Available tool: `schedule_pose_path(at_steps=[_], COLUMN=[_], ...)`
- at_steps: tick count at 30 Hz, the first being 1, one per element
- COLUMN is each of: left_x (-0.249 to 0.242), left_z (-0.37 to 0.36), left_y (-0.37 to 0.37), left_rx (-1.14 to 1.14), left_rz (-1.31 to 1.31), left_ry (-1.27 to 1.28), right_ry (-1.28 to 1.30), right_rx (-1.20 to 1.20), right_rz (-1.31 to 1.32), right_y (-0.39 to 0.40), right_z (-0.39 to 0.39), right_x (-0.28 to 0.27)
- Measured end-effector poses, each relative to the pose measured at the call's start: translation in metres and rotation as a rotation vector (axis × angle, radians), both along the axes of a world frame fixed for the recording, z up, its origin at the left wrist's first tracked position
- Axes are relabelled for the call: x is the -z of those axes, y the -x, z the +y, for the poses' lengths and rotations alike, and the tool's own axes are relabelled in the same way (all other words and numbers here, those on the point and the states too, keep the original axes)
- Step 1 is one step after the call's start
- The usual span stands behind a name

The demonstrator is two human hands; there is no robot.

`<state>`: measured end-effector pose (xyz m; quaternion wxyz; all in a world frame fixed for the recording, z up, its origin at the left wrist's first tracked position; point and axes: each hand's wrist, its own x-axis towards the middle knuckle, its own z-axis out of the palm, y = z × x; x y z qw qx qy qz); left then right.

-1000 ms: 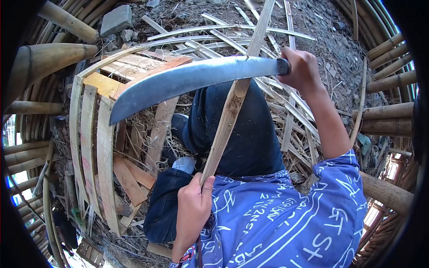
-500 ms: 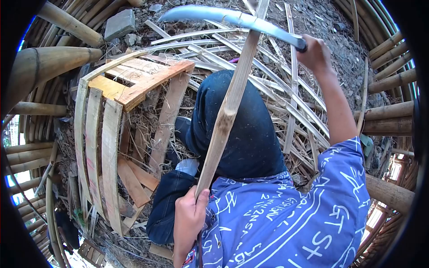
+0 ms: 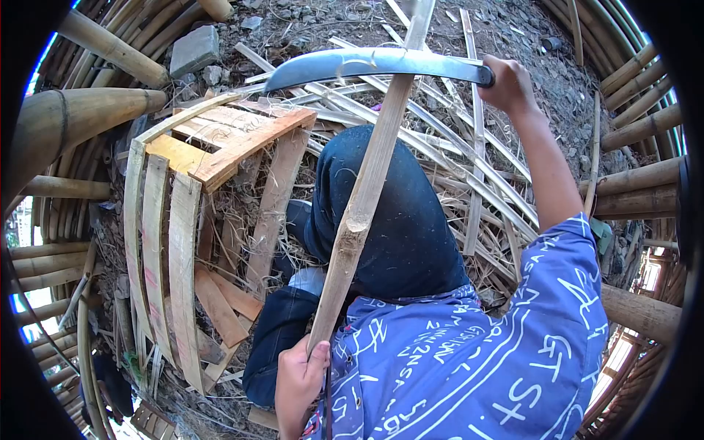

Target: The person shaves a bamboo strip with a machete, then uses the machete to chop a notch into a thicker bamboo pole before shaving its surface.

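Note:
My left hand (image 3: 299,375) is closed round the lower end of a long bamboo strip (image 3: 364,194). The strip slants up past my raised knee, with a node partway along. In my right hand (image 3: 510,86) is the dark handle of a machete (image 3: 315,67) with a long curved blade. That blade lies across the upper part of the strip, its tip pointing left. A thin curled shaving (image 3: 352,67) shows against the metal.
A wooden crate (image 3: 187,279) of slats stands at the left, near my leg. Split bamboo strips (image 3: 477,147) and shavings litter the ground ahead. A concrete block (image 3: 194,50) lies at the upper left. Bamboo poles (image 3: 638,183) line both sides.
The machete blade has come down along the strip toward me, and its tip has dropped. My left hand and the strip's lower end have shifted slightly down and left.

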<state>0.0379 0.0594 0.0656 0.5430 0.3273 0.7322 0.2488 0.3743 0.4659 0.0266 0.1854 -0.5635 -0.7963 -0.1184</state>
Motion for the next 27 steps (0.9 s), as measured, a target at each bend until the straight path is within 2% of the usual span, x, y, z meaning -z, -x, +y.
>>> schedule_pose_path(at_steps=[5, 7, 11, 13, 15, 17, 19, 20, 23, 25, 27], left_x=[0.0, 0.005, 0.007, 0.007, 0.005, 0.003, 0.003, 0.004, 0.009, 0.008, 0.006], left_z=[0.016, 0.022, 0.027, 0.03, 0.031, 0.026, 0.023, 0.02, 0.024, 0.028, 0.029], left_y=[0.006, 0.007, 0.006, 0.004, 0.003, 0.002, -0.003, -0.002, 0.004, 0.001, 0.001], left_rx=[-0.015, -0.071, -0.077, -0.016, -0.013, 0.009, -0.026, -0.04, -0.012, -0.023, 0.001], left_rz=[0.084, 0.082, 0.085, 0.096, 0.102, 0.108, 0.117, 0.116, 0.091, 0.086, 0.09], left_ry=[-0.02, -0.035, -0.071, -0.083, -0.079, -0.063, -0.097, -0.098, -0.09, -0.076, -0.08], right_ry=[0.062, 0.006, 0.119, 0.107, 0.044, -0.029, 0.365, 0.157, 0.267, 0.175, 0.065], right_rx=[0.003, -0.055, -0.265, -0.384, -0.4, -0.284, 0.197, 0.101, -0.005, -0.164, -0.22], right_rz=[-0.012, -0.002, 0.064, 0.033, -0.019, -0.1, 0.095, 0.097, 0.082, 0.116, -0.058], right_y=[0.035, 0.044, 0.06, 0.07, 0.072, 0.052, 0.037, 0.023, 0.04, 0.062, 0.068], right_z=[-0.023, -0.037, -0.06, -0.074, -0.071, -0.038, -0.001, 0.01, -0.015, -0.05, -0.058], right_x=[-0.032, -0.037, -0.031, -0.03, -0.027, -0.007, -0.018, -0.011, -0.024, -0.031, -0.031])
